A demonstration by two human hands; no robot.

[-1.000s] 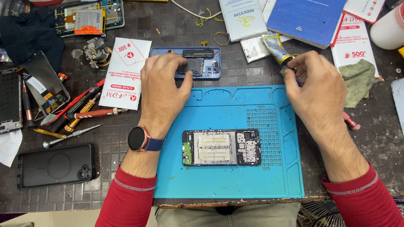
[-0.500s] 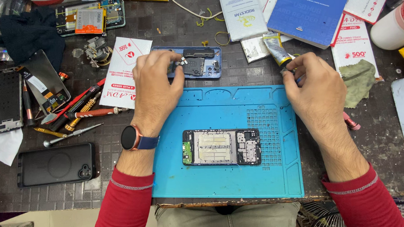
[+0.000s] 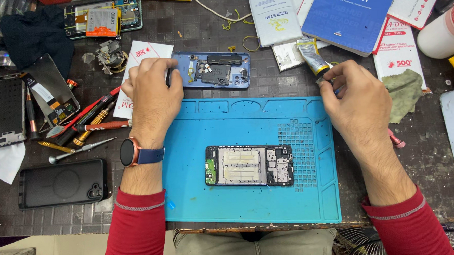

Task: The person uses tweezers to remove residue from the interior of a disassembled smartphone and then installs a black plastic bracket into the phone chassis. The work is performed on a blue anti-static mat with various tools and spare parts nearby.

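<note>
Left hand (image 3: 151, 97): fingers curled on the left end of the blue phone back cover (image 3: 213, 70), above the mat.
Right hand (image 3: 358, 104): fingertips pinching the glue tube (image 3: 313, 57) nozzle.
Opened phone (image 3: 249, 165): flat on the blue mat (image 3: 250, 203).

— Where does the person's left hand (image 3: 151, 97) sit?

— At about ten o'clock from the middle of the view, back of the hand up, knuckles bent, fingers curled down and toward one o'clock. The forearm runs back toward six o'clock in a red ribbed long sleeve (image 3: 134, 231), with a round orange-rimmed wristwatch on a dark blue strap (image 3: 133, 153) on the wrist.

— And the right hand (image 3: 358, 104)?

— Around two o'clock, also back up. Its thumb and fingertips (image 3: 326, 78) are drawn together in a pinch pointing to eleven o'clock. That forearm slants down toward five o'clock into the same red sleeve. The two hands are well apart.
</note>
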